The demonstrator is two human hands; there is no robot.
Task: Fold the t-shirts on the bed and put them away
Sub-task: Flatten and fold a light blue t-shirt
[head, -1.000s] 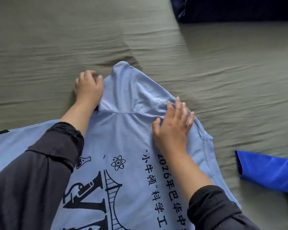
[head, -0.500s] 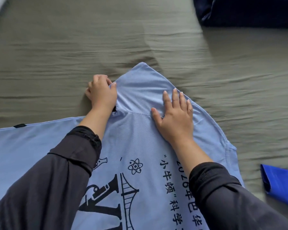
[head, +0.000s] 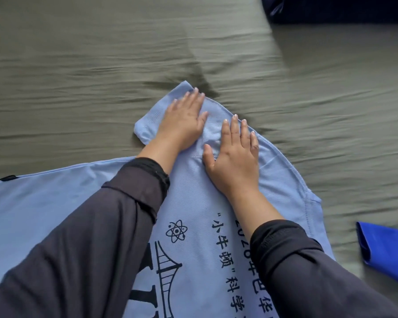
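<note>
Both hands, left (head: 182,121) and right (head: 233,154), lay flat and unclenched on the t-shirt (head: 205,226) sleeve (head: 152,120) toward 12 o'clock, apparently smoothing it for folding.

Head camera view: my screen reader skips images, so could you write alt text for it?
Both hands, left hand and right hand, press flat on the sleeve of a light blue t-shirt spread on a grey-green bed sheet. A folded bright blue cloth lies at right.
</note>
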